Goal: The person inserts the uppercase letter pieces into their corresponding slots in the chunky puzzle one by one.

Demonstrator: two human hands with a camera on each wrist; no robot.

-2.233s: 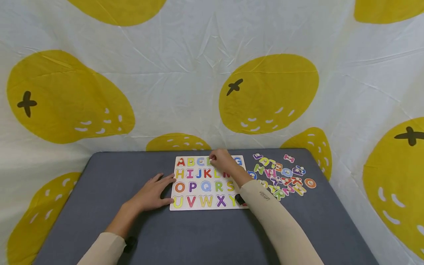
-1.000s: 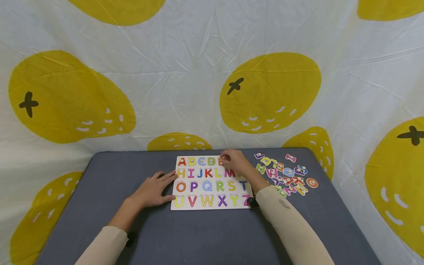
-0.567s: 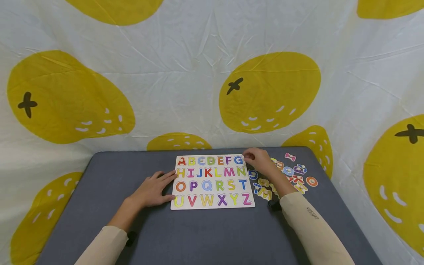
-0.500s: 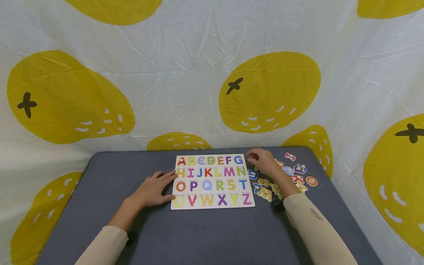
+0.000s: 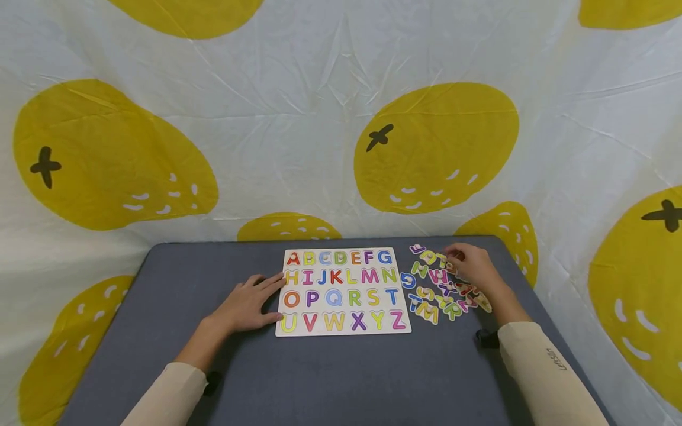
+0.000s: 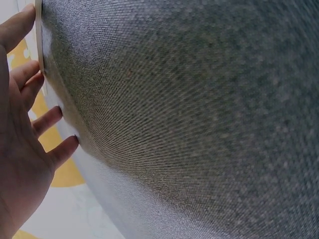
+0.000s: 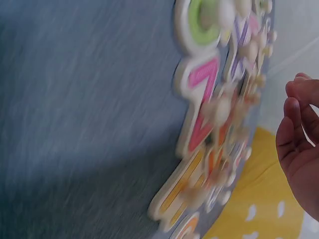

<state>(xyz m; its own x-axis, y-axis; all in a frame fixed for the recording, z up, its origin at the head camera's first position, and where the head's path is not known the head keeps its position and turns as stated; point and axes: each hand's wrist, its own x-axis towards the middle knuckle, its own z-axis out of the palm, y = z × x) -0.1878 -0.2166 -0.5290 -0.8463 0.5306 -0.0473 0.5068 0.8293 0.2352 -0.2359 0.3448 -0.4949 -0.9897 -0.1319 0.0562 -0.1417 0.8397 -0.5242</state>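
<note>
A white alphabet puzzle board (image 5: 343, 286) with several rows of coloured letters lies near the table's far edge. In its top row, the first few letters, such as the C piece (image 5: 324, 258), show small knobs. My left hand (image 5: 242, 305) rests at the board's left edge, fingers spread and touching it; the left wrist view shows the fingers (image 6: 65, 151) extended. My right hand (image 5: 474, 266) hovers over the heap of knobbed letter pieces (image 5: 438, 276), fingers loosely bent. In the right wrist view nothing shows between these fingers (image 7: 286, 134). Some pieces are hidden beneath this hand.
The grey cloth-covered table (image 5: 341, 378) stretches in front of the board. Behind it hangs a white curtain (image 5: 298, 148) with yellow fruit prints. A blue G piece (image 5: 408, 280) lies close to the board's right edge.
My right hand has moved from the board's top row rightward to above the letter pieces, leaving the D with a knob in the board. My left hand stays at the board's edge.
</note>
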